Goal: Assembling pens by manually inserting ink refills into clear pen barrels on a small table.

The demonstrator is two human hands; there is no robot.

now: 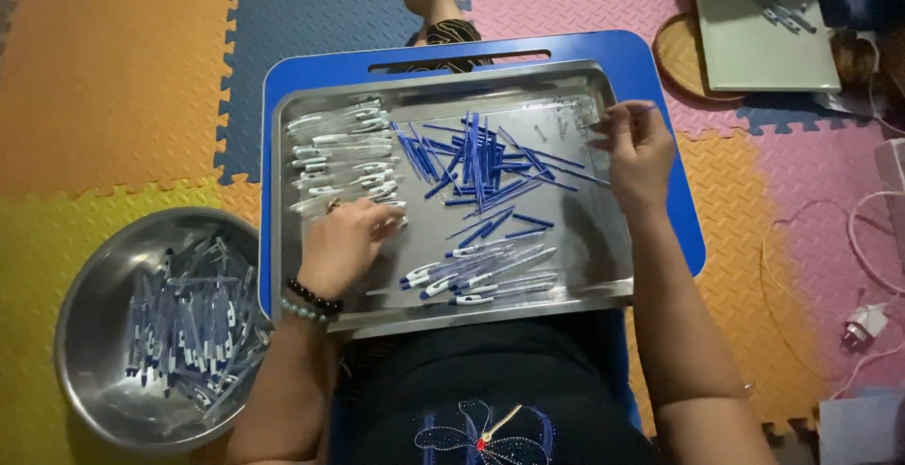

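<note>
- One steel tray [584,267] rests on one blue lap tabletop [679,239]; one steel bowl [85,314] sits on the foam floor mat [113,79] to the left.
- Tray contents: three groups, too numerous to count singly. Clear pen barrels [344,149] at upper left, blue refills [481,159] at centre, assembled pens [481,272] near the front edge.
- The bowl holds a further heap of finished pens [184,328].
- Left hand [344,244]: lies on the tray just below the clear pen barrels, fingers curled loosely, fingertips touching the nearest barrels. Two bead bracelets [311,300] on the wrist.
- Right hand [636,149]: raised over the tray's upper right corner, thumb and fingers pinched on one thin pen part [630,108]; blur hides its kind.
- The blue refills lie between both hands.
</note>
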